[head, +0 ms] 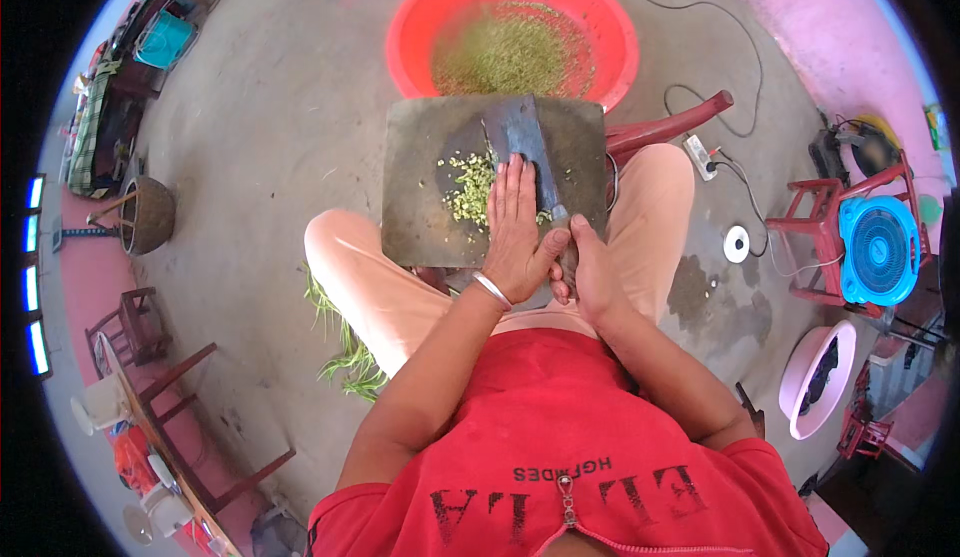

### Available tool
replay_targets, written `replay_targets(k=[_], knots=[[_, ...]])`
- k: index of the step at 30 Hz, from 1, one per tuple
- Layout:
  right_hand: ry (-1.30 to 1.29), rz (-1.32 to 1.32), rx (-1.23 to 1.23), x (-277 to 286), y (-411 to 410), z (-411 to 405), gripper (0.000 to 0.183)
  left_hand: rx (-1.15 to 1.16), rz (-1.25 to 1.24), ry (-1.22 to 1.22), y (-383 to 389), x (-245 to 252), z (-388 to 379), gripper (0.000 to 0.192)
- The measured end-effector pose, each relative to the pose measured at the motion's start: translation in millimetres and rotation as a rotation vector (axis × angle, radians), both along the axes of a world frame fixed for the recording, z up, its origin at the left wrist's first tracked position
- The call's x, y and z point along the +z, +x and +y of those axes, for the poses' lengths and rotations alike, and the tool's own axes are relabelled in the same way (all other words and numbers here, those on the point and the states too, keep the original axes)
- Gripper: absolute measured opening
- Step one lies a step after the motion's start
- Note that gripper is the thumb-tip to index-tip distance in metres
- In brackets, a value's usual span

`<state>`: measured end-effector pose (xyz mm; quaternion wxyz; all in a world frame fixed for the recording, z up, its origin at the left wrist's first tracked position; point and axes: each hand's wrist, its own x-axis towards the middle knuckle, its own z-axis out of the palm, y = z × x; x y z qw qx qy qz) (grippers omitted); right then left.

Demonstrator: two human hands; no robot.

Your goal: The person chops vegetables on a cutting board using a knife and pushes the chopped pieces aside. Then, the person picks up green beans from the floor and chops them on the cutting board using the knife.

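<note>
My right hand (596, 264) grips the handle of a cleaver (529, 141), its broad dark blade pointing away from me over a square cutting board (416, 234). My left hand (514, 219), with a white bangle at the wrist, lies flat with fingers stretched forward along the blade's left side. The fingertips seem to touch the blade; the palm's underside is hidden. Chopped green stalks (471, 189) lie in a loose heap left of these fingers, with a few bits scattered over the board. Just beyond the board, a large red basin (615, 54) holds many finely chopped greens (517, 54).
Long green leaves (356, 362) lie on the floor beside my left knee. At right are a power strip (699, 156) with cables, a blue fan (879, 249) on a red chair and a pink basin (791, 384). A wicker basket (150, 216) stands at left.
</note>
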<state>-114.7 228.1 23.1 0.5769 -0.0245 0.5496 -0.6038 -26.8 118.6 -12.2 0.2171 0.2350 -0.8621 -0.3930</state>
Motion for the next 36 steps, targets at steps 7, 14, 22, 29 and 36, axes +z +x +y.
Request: replay_targets(k=[7, 14, 22, 29, 36], knots=[[0.097, -0.005, 0.027, 3.4, -8.3, 8.5, 0.054, 0.127, -0.148, 0.024, -5.1, -26.8, -26.8, 0.09], [-0.012, -0.146, 0.119, 7.7, -14.3, 21.3, 0.053, 0.41, 0.365, 0.809, -13.2, -3.6, -105.3, 0.077], [-0.013, -0.391, 0.131, 7.9, -26.0, 14.6, 0.052, 0.03, 0.72, 1.841, -0.1, 30.5, -100.5, 0.066], [-0.033, -0.349, 0.06, -7.9, -37.8, 1.4, 0.05, -0.655, 0.759, 2.089, 16.2, -26.9, -96.6, 0.062], [0.01, -0.049, -0.019, -2.5, -54.4, -6.9, 0.048, 0.193, 0.216, 1.589, -0.2, -7.9, -82.8, 0.056]])
